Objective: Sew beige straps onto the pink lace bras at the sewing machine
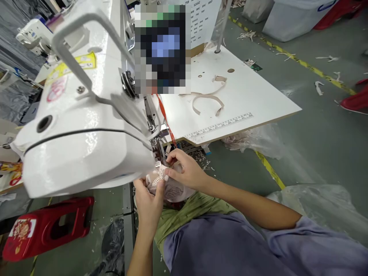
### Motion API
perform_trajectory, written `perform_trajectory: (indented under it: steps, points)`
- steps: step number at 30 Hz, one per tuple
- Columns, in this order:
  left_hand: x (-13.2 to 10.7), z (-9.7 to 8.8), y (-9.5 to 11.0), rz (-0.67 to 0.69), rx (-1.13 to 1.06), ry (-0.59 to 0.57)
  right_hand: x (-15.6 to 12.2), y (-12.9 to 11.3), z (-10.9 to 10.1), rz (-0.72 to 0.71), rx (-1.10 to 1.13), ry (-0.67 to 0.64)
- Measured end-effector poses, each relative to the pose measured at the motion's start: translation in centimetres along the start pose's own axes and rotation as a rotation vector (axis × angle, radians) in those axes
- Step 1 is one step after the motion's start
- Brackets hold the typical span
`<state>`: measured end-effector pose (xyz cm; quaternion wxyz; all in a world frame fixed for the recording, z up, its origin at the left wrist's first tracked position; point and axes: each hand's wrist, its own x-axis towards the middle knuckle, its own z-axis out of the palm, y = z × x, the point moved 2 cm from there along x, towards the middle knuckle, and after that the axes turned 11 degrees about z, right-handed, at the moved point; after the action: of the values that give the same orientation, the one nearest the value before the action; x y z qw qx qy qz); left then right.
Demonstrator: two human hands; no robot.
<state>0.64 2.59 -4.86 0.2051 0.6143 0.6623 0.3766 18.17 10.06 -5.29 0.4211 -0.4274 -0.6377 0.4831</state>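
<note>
A large white sewing machine fills the left of the view, its needle and presser foot at its right end. Under the foot sits a small pale pink lace garment piece. My left hand grips the piece from below, fingers curled round its edge. My right hand pinches the lace just beside the presser foot. Both hands touch the fabric close together.
The white work table stretches right, carrying beige elastic strips and a printed ruler along its edge. A red plastic stool lies on the floor at the left. Clear plastic bags and fabric scraps lie on the green floor.
</note>
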Motion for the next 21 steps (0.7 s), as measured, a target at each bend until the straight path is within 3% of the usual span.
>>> perform_trajectory:
  steps: [14, 18, 21]
  points:
    - [0.2, 0.0, 1.9, 0.065, 0.28, 0.061, 0.0, -0.5, -0.4, 0.063, 0.042, -0.03]
    - [0.1, -0.1, 1.7, 0.095, 0.18, 0.086, 0.2, -0.7, 0.0, 0.134, 0.076, -0.025]
    - [-0.2, -0.5, 1.2, 0.049, -0.062, 0.117, 0.2, -0.8, 0.2, 0.203, 0.118, -0.019]
